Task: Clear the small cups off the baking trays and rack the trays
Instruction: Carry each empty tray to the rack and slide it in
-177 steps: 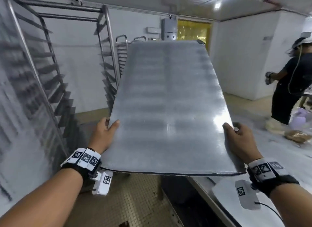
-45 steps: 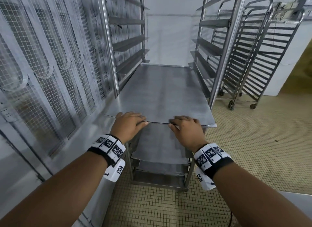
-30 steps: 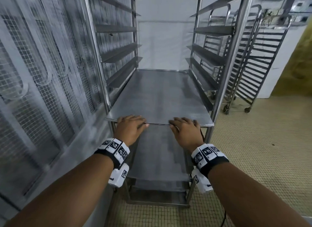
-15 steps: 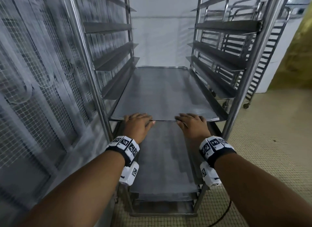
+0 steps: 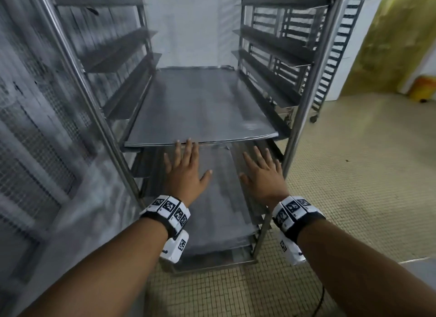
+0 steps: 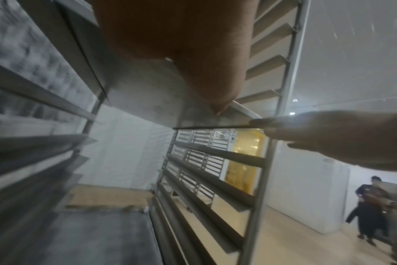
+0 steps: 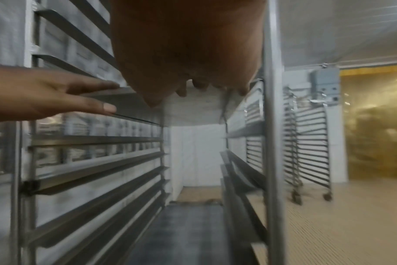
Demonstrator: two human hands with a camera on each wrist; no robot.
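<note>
A flat steel baking tray [image 5: 200, 109] lies on a pair of rails inside the tall steel rack [image 5: 306, 80], with no cups on it. My left hand [image 5: 184, 165] is flat, its straight fingertips [image 5: 187, 143] against the tray's front edge. My right hand [image 5: 259, 172] is spread open just in front of and below that edge; I cannot tell if it touches. The right wrist view shows the left hand [image 7: 57, 96] on the tray edge [image 7: 134, 117]. In the left wrist view the right hand [image 6: 329, 139] is at the same edge [image 6: 215, 127]. More trays [image 5: 217, 212] sit on lower rails.
A mesh-panelled wall [image 5: 35, 127] runs close on the left. Empty wheeled racks [image 5: 335, 57] stand behind on the right, near a yellow strip curtain [image 5: 389, 45]. Tiled floor [image 5: 354, 175] opens to the right. Another person [image 6: 370, 211] stands far off.
The tray, carried over earlier, has slid deeper into the rack. Both hands have uncurled from its front edge and now lie flat; the right has dropped slightly back.
</note>
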